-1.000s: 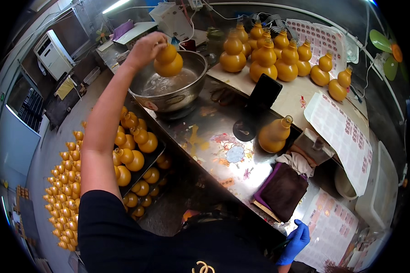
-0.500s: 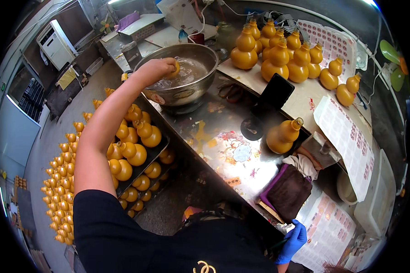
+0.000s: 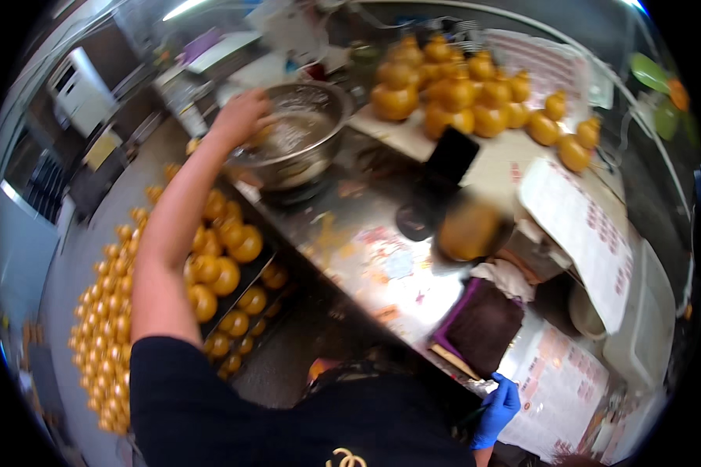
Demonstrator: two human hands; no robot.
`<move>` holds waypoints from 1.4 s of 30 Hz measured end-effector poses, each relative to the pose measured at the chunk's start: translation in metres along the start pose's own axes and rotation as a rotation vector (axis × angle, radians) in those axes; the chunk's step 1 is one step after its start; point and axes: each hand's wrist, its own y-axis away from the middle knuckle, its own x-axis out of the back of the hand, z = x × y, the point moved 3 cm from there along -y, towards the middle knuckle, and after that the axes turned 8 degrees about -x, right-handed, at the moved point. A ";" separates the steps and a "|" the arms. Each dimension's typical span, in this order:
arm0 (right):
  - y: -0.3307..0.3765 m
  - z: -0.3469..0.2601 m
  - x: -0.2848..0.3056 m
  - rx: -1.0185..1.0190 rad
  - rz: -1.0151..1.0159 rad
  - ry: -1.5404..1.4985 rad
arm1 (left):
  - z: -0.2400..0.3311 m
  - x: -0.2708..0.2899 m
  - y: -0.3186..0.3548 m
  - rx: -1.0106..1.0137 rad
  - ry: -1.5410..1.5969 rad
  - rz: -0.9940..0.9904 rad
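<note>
A golden gourd (image 3: pixel 262 134), largely hidden and blurred, sits in the metal bowl (image 3: pixel 319 152) on the tabletop (image 3: pixel 366 249), under the left hand (image 3: pixel 240 117), whose grip cannot be judged. This appears to be the dipping step; lifting the gourd out next would call for a firm hold. The gloved right hand (image 3: pixel 497 409) rests low, fingers curled, apparently empty.

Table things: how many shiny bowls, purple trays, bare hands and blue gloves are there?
Metal bowl: 1
Purple tray: 1
Bare left hand: 1
Blue-gloved right hand: 1
Total: 4
</note>
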 end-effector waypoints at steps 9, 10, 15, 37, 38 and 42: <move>-0.001 -0.036 -0.001 -0.094 -0.078 -0.137 | -0.030 0.064 0.016 0.414 0.193 0.417; -0.002 -0.036 -0.003 -0.116 -0.102 -0.167 | -0.021 0.077 0.012 0.392 0.244 0.470; -0.011 -0.065 -0.025 -0.122 -0.329 -0.138 | 0.045 0.147 0.009 0.332 0.596 0.475; -0.105 -0.093 -0.043 0.118 -0.272 0.298 | 0.476 0.022 -0.056 -0.365 1.231 0.183; -0.101 -0.081 -0.040 0.189 -0.183 0.216 | 0.478 0.014 -0.050 -0.345 1.201 0.215; -0.091 -0.056 0.036 0.280 0.206 0.287 | 0.476 0.001 -0.043 -0.179 1.263 0.235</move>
